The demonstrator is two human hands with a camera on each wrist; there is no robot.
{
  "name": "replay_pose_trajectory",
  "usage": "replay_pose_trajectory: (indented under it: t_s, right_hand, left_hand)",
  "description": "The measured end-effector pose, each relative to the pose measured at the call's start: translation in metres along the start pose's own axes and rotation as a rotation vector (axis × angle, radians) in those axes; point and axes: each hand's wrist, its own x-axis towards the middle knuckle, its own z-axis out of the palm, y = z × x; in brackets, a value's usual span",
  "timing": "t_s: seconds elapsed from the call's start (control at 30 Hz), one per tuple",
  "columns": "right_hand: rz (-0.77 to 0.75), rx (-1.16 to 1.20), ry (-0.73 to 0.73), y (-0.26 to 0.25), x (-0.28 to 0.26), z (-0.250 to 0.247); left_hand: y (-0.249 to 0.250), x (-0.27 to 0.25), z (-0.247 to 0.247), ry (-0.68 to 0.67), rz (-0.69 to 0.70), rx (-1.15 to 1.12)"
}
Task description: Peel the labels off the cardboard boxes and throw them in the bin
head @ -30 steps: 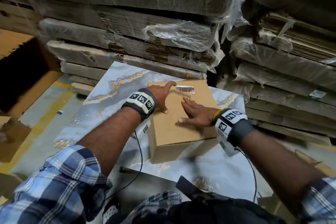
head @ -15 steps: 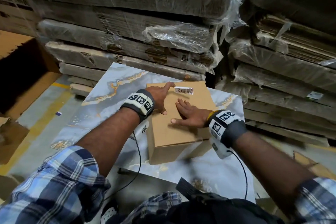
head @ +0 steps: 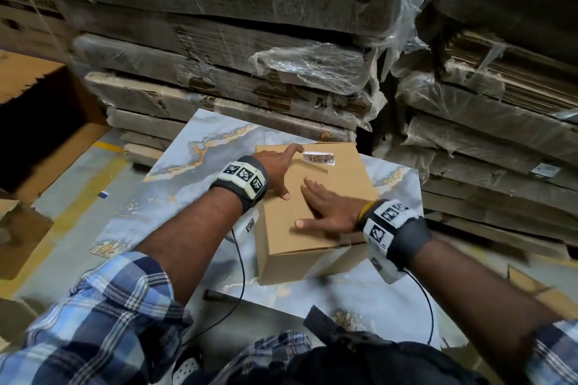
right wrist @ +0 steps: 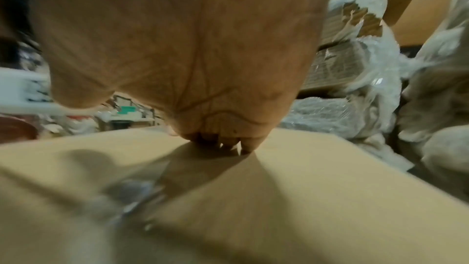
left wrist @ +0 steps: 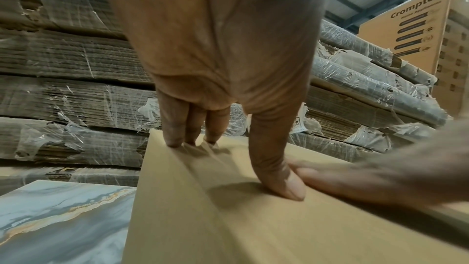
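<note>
White label just beyond left fingers

Tan cardboard box, white black-printed label, grey-blue gold-veined marble slab, blue-white plaid sleeve.

Both forearms reach forward, bare below rolled blue plaid sleeves, each wrist strapped with a dark band carrying white marker tiles. Left hand: palm down, index finger extended forward, thumb splayed toward the body, fingertips pressing down. Right hand: flat, fingers straight and angled to the left, thumb spread wide.
</note>
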Motion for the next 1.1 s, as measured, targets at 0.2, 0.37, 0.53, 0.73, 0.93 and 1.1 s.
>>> replay_pose_trajectory:
  t_s: [0.2,0.37,0.53,0.73,0.93,1.1]
  right_hand:
    - [-0.096,0.018,-0.087,0.031,-0.03,0.013]
    - [0.069,0.019,0.031,0.019,-0.001,-0.008]
    - [-0.117,-0.071,0.003,0.004,-0.014,0.033]
    - [0.028,-0.033,-0.017,0.029,-0.011,-0.001]
    - [-0.08,-0.09,0.011,0.001,-0.001,0.018]
    - [-0.108,-0.041,-0.047,0.03,-0.024,0.016]
  left_hand:
    - [-0.004,0.0,0.001,0.015,0.004,-0.008]
    - [-0.001,0.001,0.0,0.012,0.002,0.0]
    - [-0.003,0.001,0.004,0.027,0.007,0.013]
    - [-0.006,0.004,0.003,0.016,-0.004,-0.009]
    - [-0.005,0.006,0.006,0.029,-0.002,-0.006]
    - [-0.008,0.006,0.006,0.037,-0.009,-0.003]
